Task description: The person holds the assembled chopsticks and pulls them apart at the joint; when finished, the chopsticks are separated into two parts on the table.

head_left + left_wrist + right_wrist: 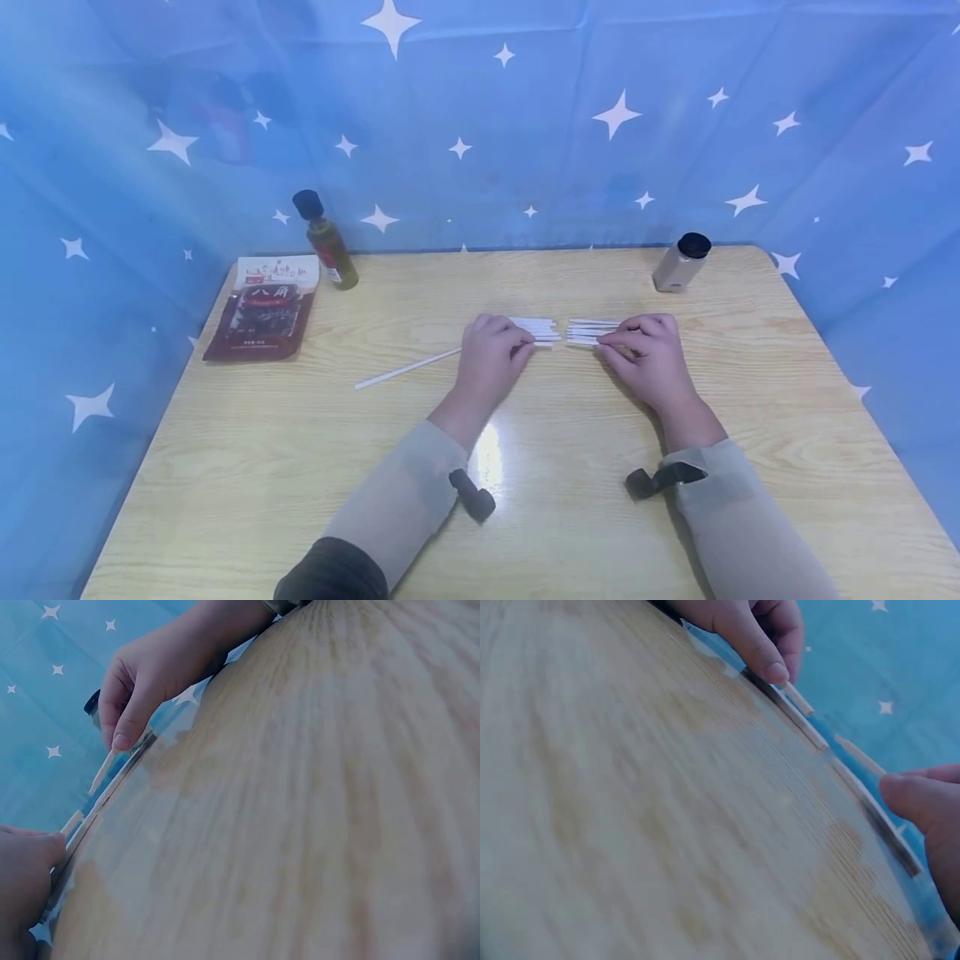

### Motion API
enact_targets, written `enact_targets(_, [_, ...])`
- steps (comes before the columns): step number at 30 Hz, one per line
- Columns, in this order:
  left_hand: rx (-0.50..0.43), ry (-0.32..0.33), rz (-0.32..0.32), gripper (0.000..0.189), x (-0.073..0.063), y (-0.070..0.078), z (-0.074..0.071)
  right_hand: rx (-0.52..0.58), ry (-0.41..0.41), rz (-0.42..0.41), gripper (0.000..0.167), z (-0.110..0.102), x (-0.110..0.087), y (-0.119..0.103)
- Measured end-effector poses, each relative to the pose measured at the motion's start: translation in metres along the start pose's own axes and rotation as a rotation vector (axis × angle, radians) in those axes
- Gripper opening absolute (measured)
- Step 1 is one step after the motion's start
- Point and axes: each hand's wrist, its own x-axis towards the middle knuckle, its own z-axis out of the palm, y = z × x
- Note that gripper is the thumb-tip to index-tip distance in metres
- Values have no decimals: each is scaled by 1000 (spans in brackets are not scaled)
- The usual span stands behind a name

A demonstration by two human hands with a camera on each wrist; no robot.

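Note:
Two groups of several thin white sticks lie end to end on the wooden table in the head view, with a small gap between them. My left hand (487, 354) covers part of the left group (534, 323) and pinches a white stick between thumb and finger. At the right group (588, 323), my right hand (651, 354) pinches another white stick (862, 756), its free end tilted up off the others in the wrist views. A longer white stick (408, 367) slants out to the left from under my left hand.
A dark red and white pouch (262, 312) lies at the back left, beside a bottle (330, 250) with a black cap. A black-lidded jar (678, 267) stands at the back right. Blue star-patterned cloth (525, 183) hangs behind the wooden table (570, 483).

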Motion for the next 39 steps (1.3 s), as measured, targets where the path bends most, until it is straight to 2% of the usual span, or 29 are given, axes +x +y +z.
enact_targets(6, [4, 41, 14, 4, 1, -1, 0, 7, -32, 36, 14, -2, -1, 0])
enact_targets(10, [14, 37, 4, 5, 2, -3, 2, 10, -41, 80, 15, -2, -1, -1])
enact_targets(17, [36, 38, -15, 6, 3, -4, 5, -5, -58, 93, 13, 0, -1, 1])
enact_targets(23, [88, 1, -8, 6, 6, 0, 6, -24, -66, 123, 13, 0, -1, 2])
enact_targets(30, [105, -17, -27, 10, 8, 2, 6, -21, -55, 91, 12, 0, 1, 1])
enact_targets(36, [53, 24, 0, 12, 3, 5, 3, -52, -39, 69, 16, 7, 6, -5])
enact_targets(39, [33, 56, 18, 11, 2, 7, 1, -79, -44, 118, 28, 10, 11, -10])
